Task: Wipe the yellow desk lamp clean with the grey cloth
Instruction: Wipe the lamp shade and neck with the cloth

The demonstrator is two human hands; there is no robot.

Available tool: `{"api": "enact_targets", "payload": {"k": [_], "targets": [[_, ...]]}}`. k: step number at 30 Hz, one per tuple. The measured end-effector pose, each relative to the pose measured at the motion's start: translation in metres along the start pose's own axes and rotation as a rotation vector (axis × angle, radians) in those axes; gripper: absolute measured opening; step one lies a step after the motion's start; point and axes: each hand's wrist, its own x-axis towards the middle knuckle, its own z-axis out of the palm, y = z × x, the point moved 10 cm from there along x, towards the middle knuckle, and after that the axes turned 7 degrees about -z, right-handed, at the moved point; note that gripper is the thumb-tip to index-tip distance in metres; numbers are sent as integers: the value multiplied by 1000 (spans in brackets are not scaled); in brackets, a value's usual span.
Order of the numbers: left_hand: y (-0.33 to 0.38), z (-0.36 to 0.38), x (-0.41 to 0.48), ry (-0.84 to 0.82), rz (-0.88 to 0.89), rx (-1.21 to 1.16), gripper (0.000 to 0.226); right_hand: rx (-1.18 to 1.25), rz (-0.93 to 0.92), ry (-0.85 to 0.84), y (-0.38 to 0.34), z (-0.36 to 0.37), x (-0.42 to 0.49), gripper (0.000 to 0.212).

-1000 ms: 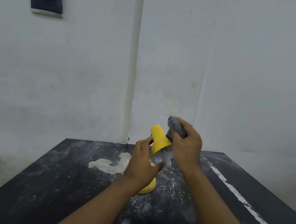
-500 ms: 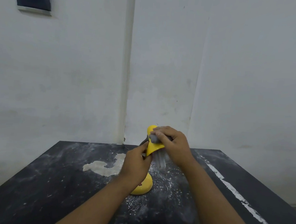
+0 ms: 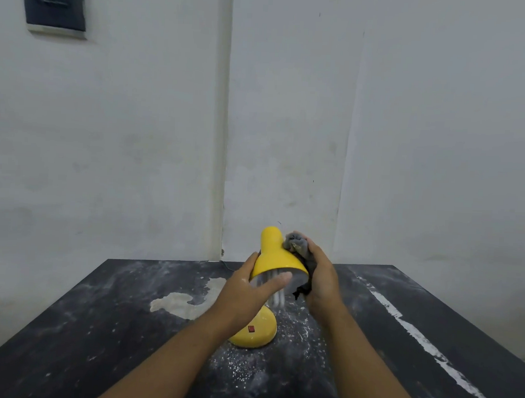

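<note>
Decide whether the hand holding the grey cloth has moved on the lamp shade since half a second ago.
Yes. The right hand with the grey cloth has shifted from the shade's top front to its right side.

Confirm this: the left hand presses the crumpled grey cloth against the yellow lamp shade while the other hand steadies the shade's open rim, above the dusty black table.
One detail is wrong: the hands are swapped. The head view shows the right hand pressing the crumpled grey cloth against the yellow lamp shade, while the left hand steadies the shade's open rim, above the dusty black table.
</note>
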Motion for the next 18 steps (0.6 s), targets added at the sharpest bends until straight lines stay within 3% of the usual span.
{"api": "enact_targets", "payload": {"k": [5,10,18], "targets": [[2,8,0,4,-47,-46,78,87,14,46,7,3,-5,38],[-5,6,2,88,-86,-87,94,64,75,81,8,1,-16,39],[-6,4,4,162,-93,-203,86,371,328,64,57,22,-53,48]]}}
